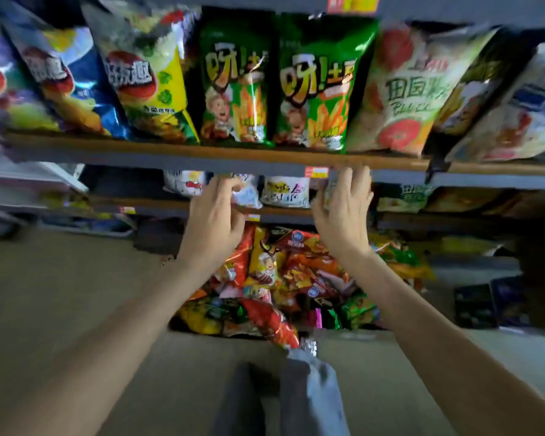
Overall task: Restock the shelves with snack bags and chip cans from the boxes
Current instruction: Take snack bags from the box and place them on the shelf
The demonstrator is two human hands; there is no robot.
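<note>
I see the snack bags (274, 278) heaped in the box (343, 333) below both hands. My left hand (213, 220) hangs with fingers loosely curled, holding nothing; my right hand (343, 212) is spread, fingers straight. Both reach toward the middle shelf (158, 206). Above them, two green bags (274, 80) stand upright.

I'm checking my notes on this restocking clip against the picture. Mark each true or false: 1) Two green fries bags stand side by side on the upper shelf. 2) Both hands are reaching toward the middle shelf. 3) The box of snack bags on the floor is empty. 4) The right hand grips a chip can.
1) True: two green fries bags stand together on the upper shelf.
2) True: left hand and right hand reach there.
3) False: the box is heaped with snack bags.
4) False: its fingers are spread, holding nothing.
</note>
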